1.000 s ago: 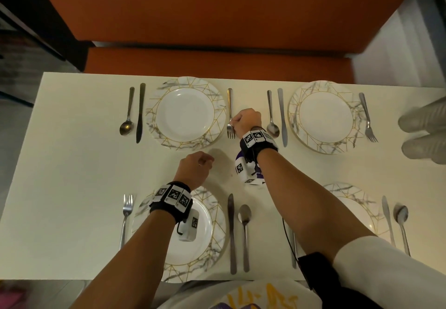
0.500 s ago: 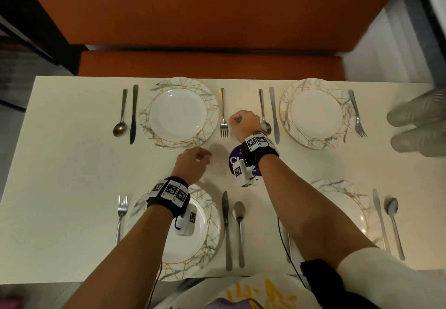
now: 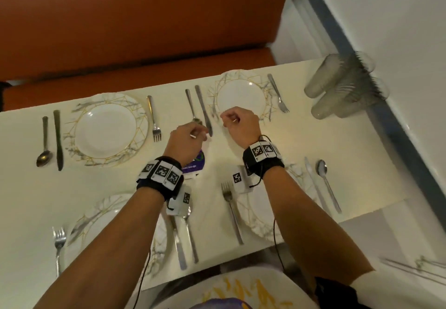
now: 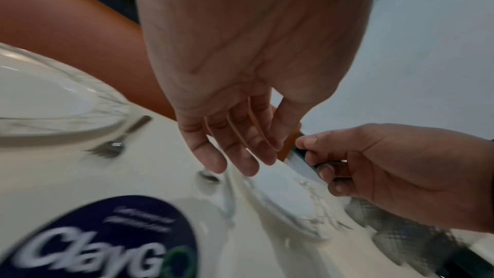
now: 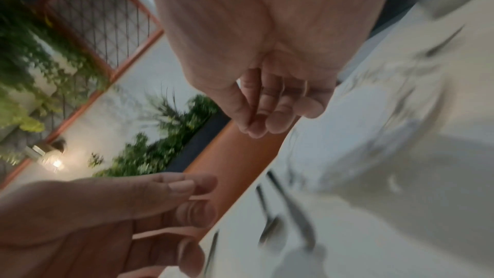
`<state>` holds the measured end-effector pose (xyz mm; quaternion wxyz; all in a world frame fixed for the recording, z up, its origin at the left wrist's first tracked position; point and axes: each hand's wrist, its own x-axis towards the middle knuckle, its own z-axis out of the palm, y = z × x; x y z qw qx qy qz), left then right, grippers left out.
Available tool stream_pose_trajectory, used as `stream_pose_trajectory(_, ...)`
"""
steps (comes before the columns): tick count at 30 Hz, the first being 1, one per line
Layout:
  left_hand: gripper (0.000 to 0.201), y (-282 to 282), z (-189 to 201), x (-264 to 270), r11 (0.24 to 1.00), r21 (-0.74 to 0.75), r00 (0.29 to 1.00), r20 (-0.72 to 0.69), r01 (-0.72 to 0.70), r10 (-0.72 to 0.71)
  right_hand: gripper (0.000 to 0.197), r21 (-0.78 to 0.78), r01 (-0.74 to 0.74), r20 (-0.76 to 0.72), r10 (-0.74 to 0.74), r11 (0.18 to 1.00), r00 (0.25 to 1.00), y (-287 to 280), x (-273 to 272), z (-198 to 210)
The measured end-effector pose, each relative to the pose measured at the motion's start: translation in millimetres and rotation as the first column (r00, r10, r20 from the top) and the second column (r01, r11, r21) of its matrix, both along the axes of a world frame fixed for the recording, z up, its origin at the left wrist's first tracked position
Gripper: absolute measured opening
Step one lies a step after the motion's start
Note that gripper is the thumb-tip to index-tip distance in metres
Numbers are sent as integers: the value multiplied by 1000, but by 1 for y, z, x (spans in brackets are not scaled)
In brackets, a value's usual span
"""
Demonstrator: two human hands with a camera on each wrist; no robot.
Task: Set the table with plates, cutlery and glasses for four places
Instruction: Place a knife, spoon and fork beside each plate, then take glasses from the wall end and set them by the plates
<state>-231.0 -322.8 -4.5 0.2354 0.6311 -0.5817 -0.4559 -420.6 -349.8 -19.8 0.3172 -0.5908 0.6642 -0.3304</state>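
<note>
Four plates (image 3: 109,128) with cutlery lie set on the tabletop (image 3: 301,137); stacked glasses (image 3: 337,86) lie on their sides at its far right end. Both grips hang loosely curled, holding nothing; right hand (image 3: 241,122) is nearer the glasses than left hand (image 3: 185,139).

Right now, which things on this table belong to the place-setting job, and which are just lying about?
For the job: four marble-patterned plates, forks, knives, spoons, stacked glasses by the wall.
Lying about: round purple ClayGo sticker on the table.
</note>
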Motion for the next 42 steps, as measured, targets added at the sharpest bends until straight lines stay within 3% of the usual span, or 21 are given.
stream_pose_trajectory(6,17,-28,34,-127,984,-92,988,38,150,-147,14,-95,139,-25,-142,986,990,-3,-134,26)
stream_pose_trajectory(14,22,-67,63,-293,926,-247,957,117,286,-264,16,-199,177,-123,-203,964,971,-19,-287,62)
stream_pose_trajectory(20,65,-90,58,-370,805,-347,867,324,482,-380,21,-292,233,-276,-315,928,908,-35,-353,73)
stream_pose_trajectory(25,98,-96,50,-401,692,-242,671,585,680,-455,52,-248,237,-427,-326,939,843,-38,-381,71)
stream_pose_trajectory(29,106,-96,40,-409,637,-146,549,671,757,-498,84,20,181,-509,-146,983,848,-37,-393,67)
stream_pose_trajectory(32,102,-95,35,-409,654,-111,544,666,748,-510,93,138,121,-486,-39,983,873,-35,-397,61)
stream_pose_trajectory(38,88,-97,38,-413,682,-183,615,634,708,-469,86,64,184,-465,-133,981,875,-38,-400,55)
stream_pose_trajectory(42,80,-102,36,-415,664,-228,617,653,713,-439,100,181,171,-502,-59,968,863,-46,-401,55)
